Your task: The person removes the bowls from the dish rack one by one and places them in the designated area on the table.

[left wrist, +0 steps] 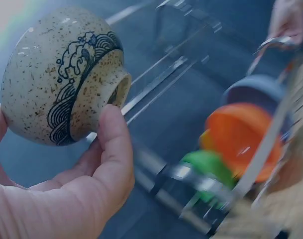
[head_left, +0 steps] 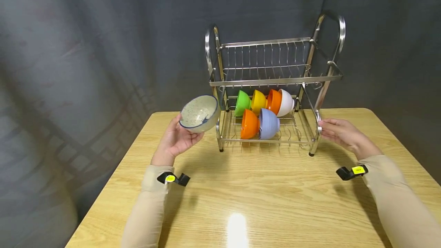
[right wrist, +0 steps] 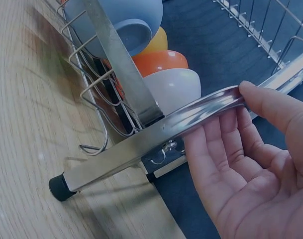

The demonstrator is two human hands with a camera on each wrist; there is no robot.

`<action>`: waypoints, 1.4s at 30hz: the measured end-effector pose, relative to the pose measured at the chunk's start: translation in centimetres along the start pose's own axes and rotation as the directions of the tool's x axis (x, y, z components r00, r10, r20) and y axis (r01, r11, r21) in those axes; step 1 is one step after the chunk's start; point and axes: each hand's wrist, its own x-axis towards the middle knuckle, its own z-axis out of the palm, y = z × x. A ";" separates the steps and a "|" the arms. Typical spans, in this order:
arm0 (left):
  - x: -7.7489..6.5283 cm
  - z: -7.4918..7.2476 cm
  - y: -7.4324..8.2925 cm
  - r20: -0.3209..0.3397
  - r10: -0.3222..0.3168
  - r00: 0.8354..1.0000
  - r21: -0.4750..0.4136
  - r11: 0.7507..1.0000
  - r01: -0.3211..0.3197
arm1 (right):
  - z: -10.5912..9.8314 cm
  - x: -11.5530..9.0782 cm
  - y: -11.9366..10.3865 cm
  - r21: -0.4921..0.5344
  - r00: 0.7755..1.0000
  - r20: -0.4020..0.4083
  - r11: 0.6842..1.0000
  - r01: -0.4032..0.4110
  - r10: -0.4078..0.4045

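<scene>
A speckled cream bowl (head_left: 200, 114) with a blue rim is held tilted by my left hand (head_left: 177, 139), just left of a two-tier metal dish rack (head_left: 279, 81). In the left wrist view, blue wave drawings run round the bowl (left wrist: 47, 74), and the thumb (left wrist: 115, 149) presses by its foot. At the rack's right side, my right hand (head_left: 342, 135) grips the curved end of the frame. The right wrist view has the thumb on top of that metal tube (right wrist: 206, 107) and the fingers underneath.
On the lower tier, a green bowl (head_left: 242, 102), yellow bowl (head_left: 258, 101), orange bowl (head_left: 274, 101) and white bowl (head_left: 286, 103) stand sideways behind another orange bowl (head_left: 249, 124) and a lilac-blue bowl (head_left: 270, 124). The wooden table (head_left: 275, 190) meets a dark curtain (head_left: 165, 41).
</scene>
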 end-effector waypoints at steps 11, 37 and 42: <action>3.8 -3.7 2.1 -0.507 -0.042 0.861 -0.178 0.982 -0.056 | 0.0 -0.2 -0.1 0.007 0.999 -0.034 1.000 0.014 -0.014; 10.4 -5.4 -1.0 -0.778 -0.042 0.627 0.061 0.988 0.142 | 0.9 -0.4 -0.4 -0.040 0.995 -0.104 0.999 -0.005 0.001; 10.4 -5.6 -1.0 -0.769 -0.047 0.638 0.069 0.985 0.156 | 1.0 -0.5 -0.5 -0.063 0.994 -0.109 0.998 -0.010 0.003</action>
